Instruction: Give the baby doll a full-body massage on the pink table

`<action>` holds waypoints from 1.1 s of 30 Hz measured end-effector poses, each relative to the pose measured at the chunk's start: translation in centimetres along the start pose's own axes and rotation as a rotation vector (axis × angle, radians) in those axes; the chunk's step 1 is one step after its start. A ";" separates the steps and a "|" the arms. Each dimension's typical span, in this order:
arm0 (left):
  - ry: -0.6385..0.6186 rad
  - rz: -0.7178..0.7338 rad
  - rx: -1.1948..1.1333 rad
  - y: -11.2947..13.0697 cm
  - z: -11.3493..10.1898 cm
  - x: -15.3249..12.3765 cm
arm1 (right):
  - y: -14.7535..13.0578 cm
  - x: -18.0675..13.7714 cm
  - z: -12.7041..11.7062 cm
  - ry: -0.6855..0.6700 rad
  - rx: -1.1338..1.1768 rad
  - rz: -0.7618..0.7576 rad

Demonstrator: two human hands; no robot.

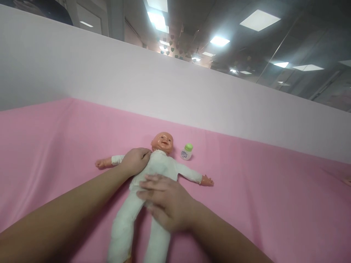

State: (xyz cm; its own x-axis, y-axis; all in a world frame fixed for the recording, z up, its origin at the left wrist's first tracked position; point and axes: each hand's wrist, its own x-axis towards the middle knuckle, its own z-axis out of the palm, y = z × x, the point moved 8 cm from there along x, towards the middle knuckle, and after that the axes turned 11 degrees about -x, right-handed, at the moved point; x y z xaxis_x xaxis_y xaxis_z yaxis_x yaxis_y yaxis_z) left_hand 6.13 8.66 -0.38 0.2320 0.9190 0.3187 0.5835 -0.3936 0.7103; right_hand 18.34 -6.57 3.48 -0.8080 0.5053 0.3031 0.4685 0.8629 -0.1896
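Observation:
A baby doll (161, 164) with a smiling plastic head and a white cloth body lies on its back, arms stretched out to both sides. My left hand (136, 161) is closed at the doll's shoulder on the left of the view, its fingers curled against the cloth and partly hidden. Across the lower belly and hip rests my right hand (168, 199), open, fingers spread and slightly blurred. Beside the doll's head stands a small clear bottle (186, 152) with a green cap, apart from both hands. The doll's feet are mostly cut off by the lower edge.
A pink sheet (263, 204) covers the surface under the doll. Behind it rises a white padded wall (137, 80), with a glass pane above reflecting ceiling lights. Something skin-coloured (347, 180) shows at the right edge, too little to identify.

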 end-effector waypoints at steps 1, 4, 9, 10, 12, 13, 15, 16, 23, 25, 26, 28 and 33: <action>-0.002 0.000 0.012 0.0 0.1 0.0 | -0.9 0.0 0.2 -0.029 0.015 -0.037; -0.014 0.014 0.036 0.1 0.3 0.0 | -0.9 0.2 1.0 -0.085 0.012 -0.017; -0.041 0.040 0.057 0.3 0.7 0.0 | 3.3 0.4 1.7 -0.176 -0.057 0.138; -0.047 0.046 0.060 0.3 0.8 0.0 | 4.3 0.4 1.7 -0.185 -0.065 0.166; -0.054 0.056 0.064 0.4 0.8 -0.1 | 6.2 0.3 1.5 -0.185 -0.073 0.217; -0.055 0.059 0.065 0.5 0.8 -0.2 | 7.1 0.2 1.5 -0.175 -0.074 0.244; -0.055 0.061 0.067 0.5 0.8 -0.2 | 8.9 -0.1 1.3 -0.147 -0.068 0.311; -0.057 0.062 0.069 0.5 0.8 -0.2 | 9.8 -0.4 1.3 -0.132 -0.061 0.350; -0.021 0.087 0.111 1.6 0.2 -0.6 | 14.2 -2.3 0.2 -0.056 -0.108 0.684; -0.005 0.144 0.100 3.5 0.0 -1.7 | 15.0 -2.7 0.3 -0.100 -0.172 0.781; -0.022 0.201 0.073 5.0 0.2 -2.5 | 15.4 -2.9 0.4 -0.116 -0.198 0.819; -0.133 0.372 -0.055 8.6 0.9 -4.7 | 15.8 -2.9 0.6 -0.136 -0.227 0.860; -0.579 0.736 -0.267 15.2 3.2 -10.5 | 16.0 -2.7 0.8 -0.154 -0.242 0.860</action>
State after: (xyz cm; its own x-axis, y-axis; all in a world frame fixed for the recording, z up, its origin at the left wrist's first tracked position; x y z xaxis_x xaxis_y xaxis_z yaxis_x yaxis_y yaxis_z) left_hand 15.10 -6.92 5.07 0.8567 0.2814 0.4324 -0.0398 -0.7996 0.5992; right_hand 27.74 5.88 -1.14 -0.1752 0.9844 0.0157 0.9807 0.1759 -0.0857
